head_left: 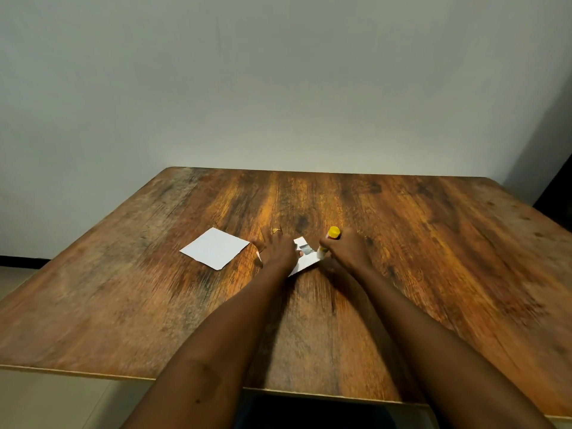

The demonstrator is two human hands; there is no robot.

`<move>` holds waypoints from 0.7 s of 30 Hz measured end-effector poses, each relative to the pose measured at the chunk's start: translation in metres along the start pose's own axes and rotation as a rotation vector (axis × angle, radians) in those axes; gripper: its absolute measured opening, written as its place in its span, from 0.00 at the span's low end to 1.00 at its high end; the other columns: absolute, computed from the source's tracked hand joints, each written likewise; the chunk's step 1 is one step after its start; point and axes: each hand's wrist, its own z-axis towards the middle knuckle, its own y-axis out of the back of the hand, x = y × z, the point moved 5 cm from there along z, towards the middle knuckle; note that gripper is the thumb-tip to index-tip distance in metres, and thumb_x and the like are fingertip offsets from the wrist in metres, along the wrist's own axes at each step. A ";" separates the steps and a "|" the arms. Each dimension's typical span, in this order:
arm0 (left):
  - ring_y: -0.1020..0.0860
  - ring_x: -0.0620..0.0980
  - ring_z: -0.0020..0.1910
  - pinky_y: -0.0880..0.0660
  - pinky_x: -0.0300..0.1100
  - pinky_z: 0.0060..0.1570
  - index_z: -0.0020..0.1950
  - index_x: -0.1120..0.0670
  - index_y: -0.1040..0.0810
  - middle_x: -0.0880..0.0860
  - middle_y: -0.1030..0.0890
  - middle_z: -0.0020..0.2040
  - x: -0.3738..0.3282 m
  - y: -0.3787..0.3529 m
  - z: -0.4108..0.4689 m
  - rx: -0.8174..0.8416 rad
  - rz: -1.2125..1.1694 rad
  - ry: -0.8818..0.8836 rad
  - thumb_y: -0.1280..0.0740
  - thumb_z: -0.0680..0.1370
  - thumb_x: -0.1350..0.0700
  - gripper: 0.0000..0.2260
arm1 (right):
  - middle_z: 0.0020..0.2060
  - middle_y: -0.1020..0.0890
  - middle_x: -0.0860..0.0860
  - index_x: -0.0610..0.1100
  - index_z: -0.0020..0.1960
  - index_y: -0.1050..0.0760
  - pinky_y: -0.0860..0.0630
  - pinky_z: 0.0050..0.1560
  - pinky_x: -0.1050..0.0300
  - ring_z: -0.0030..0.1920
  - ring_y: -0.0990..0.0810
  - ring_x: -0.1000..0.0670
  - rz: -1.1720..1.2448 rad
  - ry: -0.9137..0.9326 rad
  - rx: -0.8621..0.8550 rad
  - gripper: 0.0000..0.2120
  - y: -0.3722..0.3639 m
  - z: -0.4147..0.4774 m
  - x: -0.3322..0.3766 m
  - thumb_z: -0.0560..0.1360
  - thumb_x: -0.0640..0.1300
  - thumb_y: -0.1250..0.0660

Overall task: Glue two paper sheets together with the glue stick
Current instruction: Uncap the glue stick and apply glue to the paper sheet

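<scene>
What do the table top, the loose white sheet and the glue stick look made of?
Table top: wood or a wood-print laminate, matt; streaky brown grain and a thin pale edge, so it could be either. Loose sheet: thin white paper, matt, lying flat. Glue stick: probably plastic; smooth yellow end, white body.

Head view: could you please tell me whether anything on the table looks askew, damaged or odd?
Nothing stands out. The left hand presses one sheet flat while the right hand holds the glue stick tip-down on it; the spare sheet lies flat and apart, to its left.
</scene>
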 end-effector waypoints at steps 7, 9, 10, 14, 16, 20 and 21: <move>0.57 0.61 0.76 0.56 0.63 0.70 0.67 0.54 0.31 0.56 0.49 0.77 0.004 0.003 -0.006 -0.096 0.168 -0.073 0.38 0.78 0.50 0.18 | 0.35 0.21 0.42 0.38 0.39 0.24 0.22 0.40 0.51 0.36 0.23 0.45 0.235 -0.071 -0.148 0.06 0.010 0.006 -0.004 0.73 0.39 0.34; 0.56 0.62 0.75 0.56 0.62 0.70 0.65 0.53 0.29 0.57 0.48 0.77 0.004 0.005 -0.008 -0.111 0.174 -0.069 0.38 0.78 0.52 0.15 | 0.35 0.22 0.44 0.37 0.40 0.24 0.27 0.35 0.60 0.35 0.23 0.47 0.232 -0.076 -0.137 0.06 0.008 0.006 -0.006 0.74 0.39 0.34; 0.55 0.62 0.75 0.54 0.63 0.69 0.63 0.54 0.28 0.57 0.47 0.77 0.004 0.006 -0.009 -0.128 0.158 -0.063 0.38 0.78 0.54 0.14 | 0.35 0.22 0.45 0.37 0.41 0.24 0.29 0.31 0.64 0.33 0.24 0.50 0.217 -0.074 -0.107 0.06 0.005 0.006 -0.007 0.74 0.40 0.33; 0.47 0.61 0.71 0.47 0.63 0.66 0.62 0.54 0.25 0.57 0.40 0.73 -0.002 0.010 -0.009 -0.113 0.053 -0.123 0.36 0.77 0.54 0.14 | 0.38 0.22 0.45 0.33 0.50 0.24 0.25 0.26 0.66 0.32 0.24 0.52 0.310 -0.120 -0.079 0.11 -0.005 0.008 -0.012 0.75 0.41 0.36; 0.46 0.62 0.70 0.47 0.63 0.65 0.61 0.48 0.23 0.57 0.35 0.70 -0.004 0.008 -0.009 -0.047 0.017 -0.168 0.36 0.77 0.51 0.14 | 0.40 0.18 0.40 0.32 0.46 0.23 0.22 0.37 0.53 0.37 0.20 0.44 0.266 -0.131 -0.090 0.10 -0.006 0.012 -0.012 0.74 0.40 0.35; 0.44 0.62 0.68 0.44 0.60 0.61 0.60 0.41 0.22 0.54 0.32 0.67 -0.005 0.002 -0.008 0.011 0.067 -0.221 0.35 0.75 0.45 0.13 | 0.40 0.16 0.37 0.35 0.39 0.21 0.29 0.35 0.57 0.37 0.20 0.43 0.161 -0.107 -0.054 0.09 -0.010 0.020 -0.014 0.73 0.40 0.34; 0.44 0.61 0.67 0.44 0.60 0.61 0.60 0.41 0.22 0.54 0.32 0.67 -0.005 0.001 -0.008 0.016 0.068 -0.219 0.35 0.75 0.45 0.13 | 0.40 0.17 0.37 0.34 0.40 0.21 0.30 0.35 0.57 0.38 0.20 0.41 0.146 -0.102 -0.048 0.09 -0.012 0.022 -0.015 0.73 0.40 0.34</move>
